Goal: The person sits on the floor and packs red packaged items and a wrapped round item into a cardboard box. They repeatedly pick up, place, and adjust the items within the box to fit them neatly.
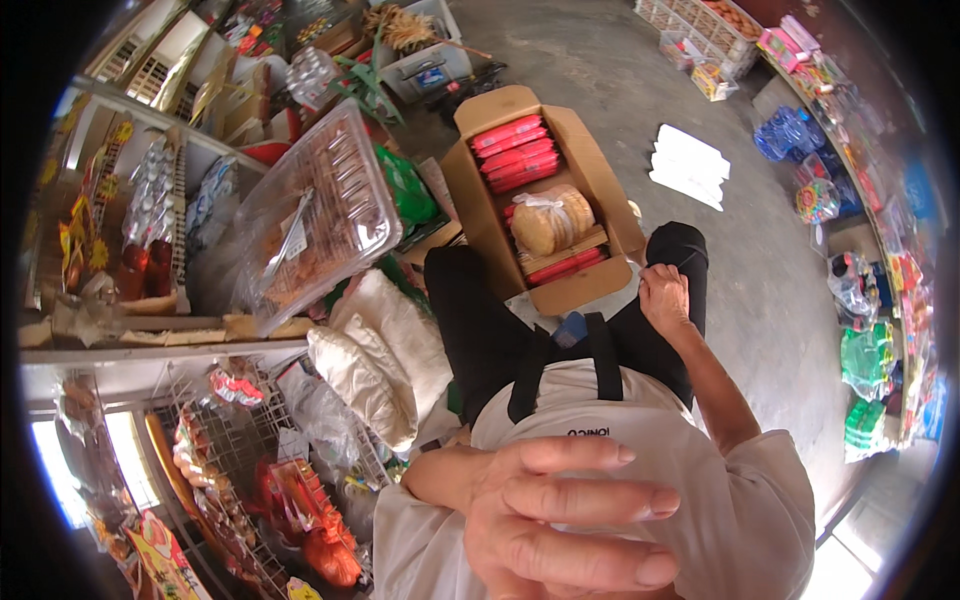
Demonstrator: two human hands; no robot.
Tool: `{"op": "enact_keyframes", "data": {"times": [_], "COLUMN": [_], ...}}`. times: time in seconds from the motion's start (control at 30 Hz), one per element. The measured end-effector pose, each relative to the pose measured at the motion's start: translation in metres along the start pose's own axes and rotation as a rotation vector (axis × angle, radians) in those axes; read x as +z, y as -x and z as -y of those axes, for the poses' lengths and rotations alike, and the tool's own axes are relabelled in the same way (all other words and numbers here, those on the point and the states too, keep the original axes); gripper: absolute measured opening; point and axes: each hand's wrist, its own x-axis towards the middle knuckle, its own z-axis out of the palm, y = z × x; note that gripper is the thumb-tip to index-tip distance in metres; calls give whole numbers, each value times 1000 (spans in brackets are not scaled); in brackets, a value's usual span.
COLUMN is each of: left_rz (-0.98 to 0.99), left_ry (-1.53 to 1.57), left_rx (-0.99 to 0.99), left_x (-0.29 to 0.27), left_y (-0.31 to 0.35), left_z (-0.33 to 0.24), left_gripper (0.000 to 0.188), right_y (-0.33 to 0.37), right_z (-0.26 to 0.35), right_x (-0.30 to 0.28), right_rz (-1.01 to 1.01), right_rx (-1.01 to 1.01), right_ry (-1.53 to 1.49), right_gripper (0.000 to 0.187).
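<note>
My left hand (570, 515) is raised close to the camera, in front of my light shirt. Its fingers are spread, and nothing is in them. By my right knee, my right hand (667, 297) rests with its fingers curled together; whatever they may hold is hidden. Between my knees stands an open cardboard box (480, 205) with its flaps up. Several red packets (518, 150) fill its far end. Nearer to me in the box lies a tied bundle of round, flat, tan pieces (553, 220), with more red packets (568, 268) beside it.
Left of me, a large clear plastic container (325, 205) leans near shelves of packaged goods. A white cloth sack (375, 360) lies by my left leg. White flat sheets (690, 166) lie on the concrete floor. Shelves of bagged goods (865, 360) line the right side.
</note>
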Motion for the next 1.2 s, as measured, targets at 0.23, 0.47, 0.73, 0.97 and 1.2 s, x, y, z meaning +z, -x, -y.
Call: {"op": "enact_keyframes", "data": {"times": [0.23, 0.47, 0.73, 0.97, 1.2], "left_rz": [-15, -215, -40, 19, -14], "left_ry": [-362, -938, -1239, -1242, -1222], "left_rx": [41, -859, -1071, -1074, -1100], "left_x": [-15, -67, -87, -93, -95], "left_y": [23, 144, 259, 248, 248], "left_z": [23, 70, 111, 124, 123], "left_gripper": [33, 57, 48, 38, 37], "right_y": [-67, -120, -150, -153, -182], "right_z": [34, 82, 99, 61, 30], "right_x": [46, 51, 89, 106, 83], "right_rz": [75, 160, 463, 351, 401], "right_rx": [-40, -233, -312, -575, -213], "right_ry": [-251, -104, 216, 350, -144], "right_gripper": [30, 62, 85, 76, 75]}}
